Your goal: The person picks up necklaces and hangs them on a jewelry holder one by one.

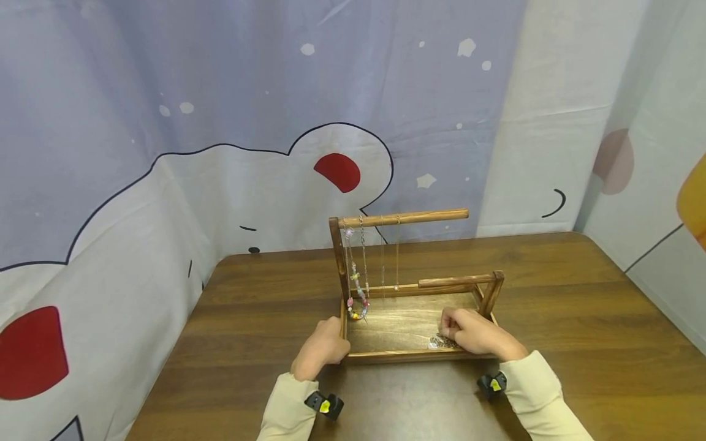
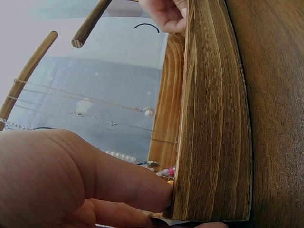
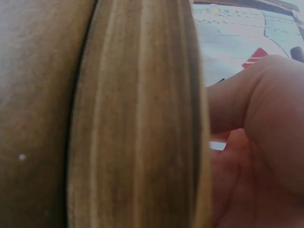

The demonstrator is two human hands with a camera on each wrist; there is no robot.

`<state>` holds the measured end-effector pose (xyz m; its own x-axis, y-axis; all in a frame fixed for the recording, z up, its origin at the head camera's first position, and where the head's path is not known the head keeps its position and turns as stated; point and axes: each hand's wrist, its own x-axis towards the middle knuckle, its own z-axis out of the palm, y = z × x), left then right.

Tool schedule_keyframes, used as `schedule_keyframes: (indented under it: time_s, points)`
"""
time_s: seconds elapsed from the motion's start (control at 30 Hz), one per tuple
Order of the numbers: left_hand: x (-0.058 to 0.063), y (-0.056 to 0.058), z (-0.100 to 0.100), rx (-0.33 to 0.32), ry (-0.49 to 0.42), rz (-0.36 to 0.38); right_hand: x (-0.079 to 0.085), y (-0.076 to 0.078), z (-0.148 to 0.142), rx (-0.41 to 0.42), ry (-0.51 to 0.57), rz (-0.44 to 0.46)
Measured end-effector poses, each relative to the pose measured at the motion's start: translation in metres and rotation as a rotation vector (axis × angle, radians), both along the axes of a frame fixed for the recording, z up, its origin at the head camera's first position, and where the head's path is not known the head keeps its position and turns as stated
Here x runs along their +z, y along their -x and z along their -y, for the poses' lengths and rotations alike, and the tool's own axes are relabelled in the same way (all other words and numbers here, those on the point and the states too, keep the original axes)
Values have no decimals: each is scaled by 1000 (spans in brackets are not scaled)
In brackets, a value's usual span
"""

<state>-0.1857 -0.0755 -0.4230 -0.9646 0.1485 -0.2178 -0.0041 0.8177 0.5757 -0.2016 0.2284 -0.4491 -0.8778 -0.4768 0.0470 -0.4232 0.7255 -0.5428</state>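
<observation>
A wooden jewelry stand (image 1: 405, 354) with a shallow tray base stands on the table. My left hand (image 1: 325, 342) grips its front left corner; in the left wrist view the thumb (image 2: 128, 183) lies against the end of the front wall. Over the tray's front right part, my right hand (image 1: 474, 331) has its fingers curled, pinching at a small heap of chain necklaces (image 1: 441, 342). In the right wrist view the fingertips are hidden behind the wooden wall (image 3: 137, 118). From the upper bar (image 1: 425, 216) hang a colorful beaded necklace (image 1: 358, 300) and several thin chains, one with a pearl pendant (image 2: 148, 111).
A shorter, lower bar (image 1: 452, 282) juts leftward from the post (image 1: 491, 294) at the stand's right end. The brown wooden table (image 1: 595, 318) extends on both sides. Behind it hangs a printed curtain (image 1: 430, 110).
</observation>
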Motion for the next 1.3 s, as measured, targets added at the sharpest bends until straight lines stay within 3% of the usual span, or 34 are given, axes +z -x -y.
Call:
schedule_keyframes:
  time_s: [0.27, 0.5, 1.3]
  points:
    - [1, 0, 0, 5, -2, 7, 6, 1, -3, 15, 50, -5]
    - [0, 0, 1, 9, 8, 6, 10, -1, -2, 33, 110, 54]
    - [0, -1, 0, -4, 9, -13, 13, -4, 1, 85, 213, 25]
